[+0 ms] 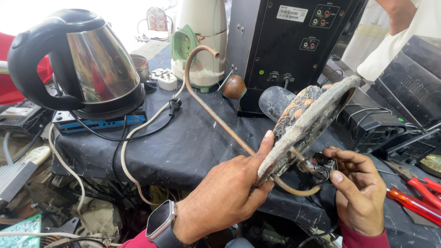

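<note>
At the far left a steel electric kettle (87,62) with a black handle stands on a flat blue-fronted box (98,123), at the left end of your bench (193,142), which is draped in dark cloth. A white cable (133,133) loops off the bench edge below it, and a white plug adapter (166,79) lies just behind. Further right, a white and green appliance (200,43) sits at the back, beside a black speaker cabinet (285,43) turned with its sockets toward you.

Your left hand (227,193), with a smartwatch (159,219) on the wrist, is closed on the lower edge of a corroded, round heating plate (305,124), thumb pressed flat on its face; the grip is firm. You hold the plate tilted on edge above the bench's near side, its bent copper tube (216,117) curving up toward the white appliance.

Your right hand (360,193) is under the plate's lower right, fingers curled and pinching the small black connector and wires (321,164) there. Right of it, red-handled tools (420,195) lie on the bench, and another person in white (395,32) stands behind.
</note>
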